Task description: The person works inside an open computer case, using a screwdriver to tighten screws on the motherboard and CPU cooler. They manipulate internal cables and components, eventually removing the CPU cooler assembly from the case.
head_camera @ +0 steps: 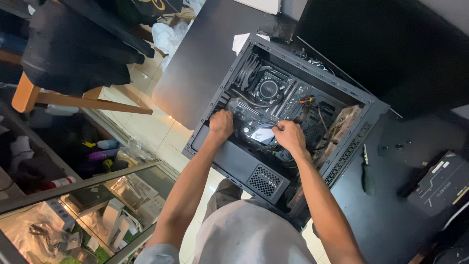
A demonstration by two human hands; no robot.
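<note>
An open black computer case (pixel 342 157) lies on its side on a dark table, its motherboard (pixel 266 100) with a round cooler and several cables exposed. My left hand (pixel 221 124) reaches into the case near its lower left corner, fingers curled against the board's edge. My right hand (pixel 289 135) is inside the case to the right of it, pinching a thin metal tool or cable end (pixel 274 124) over a pale blue-white part (pixel 262 135). What the left hand grips is hidden by its own fingers.
A screwdriver (pixel 366 177) lies on the dark table (pixel 386 215) right of the case. A black boxed part (pixel 442 186) sits at the far right. A wooden chair (pixel 58 98) draped with dark clothes stands at upper left; a glass cabinet (pixel 73 210) of packaged goods is lower left.
</note>
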